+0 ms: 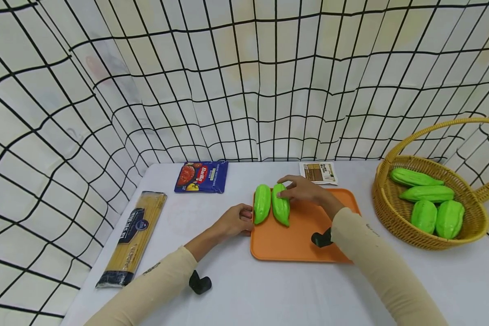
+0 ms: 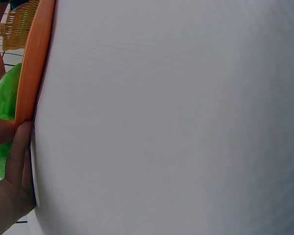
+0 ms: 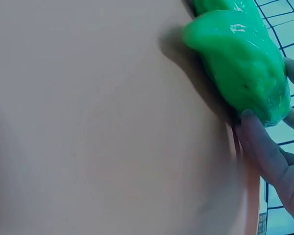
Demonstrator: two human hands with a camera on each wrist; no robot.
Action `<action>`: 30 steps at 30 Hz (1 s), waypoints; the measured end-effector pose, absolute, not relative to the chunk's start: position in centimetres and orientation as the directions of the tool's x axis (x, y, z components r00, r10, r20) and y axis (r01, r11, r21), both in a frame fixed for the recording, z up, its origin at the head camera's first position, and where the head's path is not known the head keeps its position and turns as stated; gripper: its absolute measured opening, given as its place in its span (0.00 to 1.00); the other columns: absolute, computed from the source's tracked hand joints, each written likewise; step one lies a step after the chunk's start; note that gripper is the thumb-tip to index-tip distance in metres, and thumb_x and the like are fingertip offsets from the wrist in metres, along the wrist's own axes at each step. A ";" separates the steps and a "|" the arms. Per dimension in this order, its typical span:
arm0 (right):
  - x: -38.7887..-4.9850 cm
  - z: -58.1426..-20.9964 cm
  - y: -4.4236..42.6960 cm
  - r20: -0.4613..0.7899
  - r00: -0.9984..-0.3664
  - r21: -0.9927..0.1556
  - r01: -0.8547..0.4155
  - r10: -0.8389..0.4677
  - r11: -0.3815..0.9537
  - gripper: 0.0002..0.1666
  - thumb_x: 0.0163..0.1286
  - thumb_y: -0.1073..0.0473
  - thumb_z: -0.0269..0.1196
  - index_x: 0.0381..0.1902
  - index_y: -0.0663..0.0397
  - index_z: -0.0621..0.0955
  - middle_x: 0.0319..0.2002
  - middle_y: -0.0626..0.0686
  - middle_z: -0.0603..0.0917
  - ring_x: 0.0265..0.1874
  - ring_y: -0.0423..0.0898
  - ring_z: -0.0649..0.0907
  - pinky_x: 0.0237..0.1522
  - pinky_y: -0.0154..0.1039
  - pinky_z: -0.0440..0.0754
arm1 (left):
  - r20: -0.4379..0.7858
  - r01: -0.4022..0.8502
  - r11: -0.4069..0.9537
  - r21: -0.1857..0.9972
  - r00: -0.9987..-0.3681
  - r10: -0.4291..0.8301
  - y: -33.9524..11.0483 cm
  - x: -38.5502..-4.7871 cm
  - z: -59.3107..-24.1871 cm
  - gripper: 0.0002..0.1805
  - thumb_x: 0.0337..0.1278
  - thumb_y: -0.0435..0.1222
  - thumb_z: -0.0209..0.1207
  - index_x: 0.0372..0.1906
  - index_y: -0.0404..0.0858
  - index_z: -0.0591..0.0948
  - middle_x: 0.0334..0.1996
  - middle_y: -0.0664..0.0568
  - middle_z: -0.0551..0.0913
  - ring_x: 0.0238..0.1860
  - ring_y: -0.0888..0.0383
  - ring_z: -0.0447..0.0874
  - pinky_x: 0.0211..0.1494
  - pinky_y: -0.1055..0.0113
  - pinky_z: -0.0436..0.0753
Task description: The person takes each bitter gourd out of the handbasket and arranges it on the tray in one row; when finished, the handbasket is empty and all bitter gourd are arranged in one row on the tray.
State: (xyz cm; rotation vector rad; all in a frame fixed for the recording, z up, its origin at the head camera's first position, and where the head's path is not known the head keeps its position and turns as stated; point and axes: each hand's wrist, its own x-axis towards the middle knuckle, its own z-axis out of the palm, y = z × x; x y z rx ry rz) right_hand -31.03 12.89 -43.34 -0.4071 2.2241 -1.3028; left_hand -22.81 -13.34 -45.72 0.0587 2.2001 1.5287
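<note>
Two glossy green bitter gourds lie side by side at the left of an orange tray. My right hand grips the upper end of the right bitter gourd, thumb on one side and fingers on the other; the right wrist view shows this bitter gourd close up. The left bitter gourd lies along the tray's left edge. My left hand holds that edge; in the left wrist view thumb and fingers pinch the tray rim.
A wicker basket with several more green bitter gourds stands at the right. A blue Barilla pouch, a spaghetti pack and a small brown-and-white packet lie on the white table. Black netting surrounds it.
</note>
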 end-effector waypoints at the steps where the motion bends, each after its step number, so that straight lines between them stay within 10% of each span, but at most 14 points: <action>1: -31.0 -43.3 12.8 -0.287 -0.820 -0.871 0.009 -0.494 0.491 0.36 0.70 0.51 0.65 0.71 0.54 0.69 0.63 0.69 0.74 0.55 0.56 0.83 0.56 0.48 0.86 | -0.342 -0.220 0.384 0.897 -0.894 0.288 -13.3 -22.8 -45.7 0.34 0.52 0.23 0.64 0.67 0.29 0.70 0.52 0.41 0.76 0.46 0.53 0.81 0.45 0.62 0.90; 30: -30.4 -42.1 14.1 -0.274 -0.856 -0.850 0.002 -0.438 0.527 0.41 0.68 0.47 0.67 0.72 0.60 0.67 0.61 0.67 0.75 0.48 0.55 0.86 0.51 0.47 0.88 | -0.351 -0.223 0.403 0.887 -0.894 0.277 -13.2 -22.8 -45.4 0.34 0.51 0.25 0.65 0.67 0.30 0.70 0.52 0.42 0.77 0.46 0.52 0.82 0.45 0.61 0.90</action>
